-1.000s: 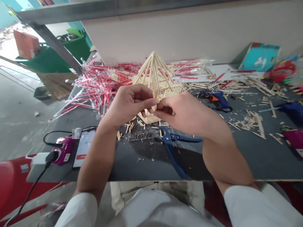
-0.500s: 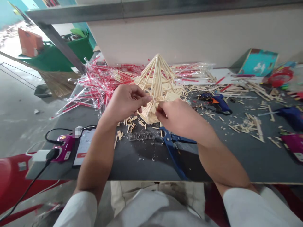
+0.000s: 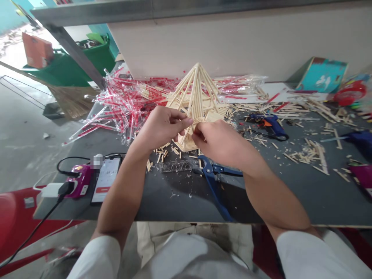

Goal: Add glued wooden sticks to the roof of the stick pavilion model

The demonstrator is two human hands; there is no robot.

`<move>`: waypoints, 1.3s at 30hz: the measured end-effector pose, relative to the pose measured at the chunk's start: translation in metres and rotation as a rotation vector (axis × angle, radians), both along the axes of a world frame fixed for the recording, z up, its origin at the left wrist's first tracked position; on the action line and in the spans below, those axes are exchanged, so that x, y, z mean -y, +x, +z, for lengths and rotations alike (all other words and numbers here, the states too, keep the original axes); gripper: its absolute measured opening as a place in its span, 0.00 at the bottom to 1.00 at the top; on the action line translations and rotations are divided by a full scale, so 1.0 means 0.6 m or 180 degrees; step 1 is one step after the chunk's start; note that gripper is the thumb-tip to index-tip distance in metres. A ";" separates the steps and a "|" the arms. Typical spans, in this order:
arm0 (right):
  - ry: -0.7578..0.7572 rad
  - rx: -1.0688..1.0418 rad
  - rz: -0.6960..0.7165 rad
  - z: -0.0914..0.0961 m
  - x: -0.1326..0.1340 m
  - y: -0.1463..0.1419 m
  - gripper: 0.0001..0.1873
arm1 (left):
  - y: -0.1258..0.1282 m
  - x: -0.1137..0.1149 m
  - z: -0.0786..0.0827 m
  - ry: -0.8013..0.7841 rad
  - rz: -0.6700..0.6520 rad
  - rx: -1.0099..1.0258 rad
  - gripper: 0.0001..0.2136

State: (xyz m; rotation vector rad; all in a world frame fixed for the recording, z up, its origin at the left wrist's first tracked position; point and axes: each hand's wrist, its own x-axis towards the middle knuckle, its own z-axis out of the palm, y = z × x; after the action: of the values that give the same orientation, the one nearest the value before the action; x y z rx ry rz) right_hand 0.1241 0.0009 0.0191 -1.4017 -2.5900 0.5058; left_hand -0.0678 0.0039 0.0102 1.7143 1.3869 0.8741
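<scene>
A pointed model point(image 3: 197, 89) built of thin wooden sticks stands upright on the dark table, its cone of slanting sticks over a flat base. In front of its lower part, my left hand point(image 3: 164, 128) is closed, thumb and forefinger pinched at the sticks. Close beside it on the right, my right hand point(image 3: 219, 141) is curled with its fingers pressed together at the model. Whatever small piece either hand grips is too small or hidden to make out. Just below the hands lie a blue plier-like cutter point(image 3: 213, 182) and a clear plastic template ruler point(image 3: 177, 166).
Red-and-clear plastic wrappers point(image 3: 124, 102) pile up at back left. A blue glue gun point(image 3: 273, 124) and scattered stick offcuts point(image 3: 314, 155) lie to the right. A phone point(image 3: 106, 180) and a purple power strip point(image 3: 78, 181) sit at front left; a teal box point(image 3: 322, 75) leans behind.
Both hands stay at the model, still closed, with only slight finger movement. The whole view has shifted a little, so things on the table appear slightly further right.
</scene>
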 end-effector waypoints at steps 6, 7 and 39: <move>0.0011 -0.0028 0.0021 0.004 0.004 0.002 0.18 | 0.003 -0.001 0.002 -0.0053 0.0041 0.0045 0.12; 0.0000 -0.0031 0.0009 0.005 0.004 0.003 0.18 | 0.003 -0.001 0.002 -0.0050 0.0036 0.0047 0.12; -0.0383 -0.0435 -0.0178 -0.006 -0.006 -0.002 0.11 | 0.003 -0.005 -0.002 -0.0079 0.0023 0.0151 0.11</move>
State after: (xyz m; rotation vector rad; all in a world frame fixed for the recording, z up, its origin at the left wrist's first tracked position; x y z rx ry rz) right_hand 0.1231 0.0043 0.0155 -1.4174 -2.4420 0.7332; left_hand -0.0661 0.0066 0.0092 1.6605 1.3678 0.8925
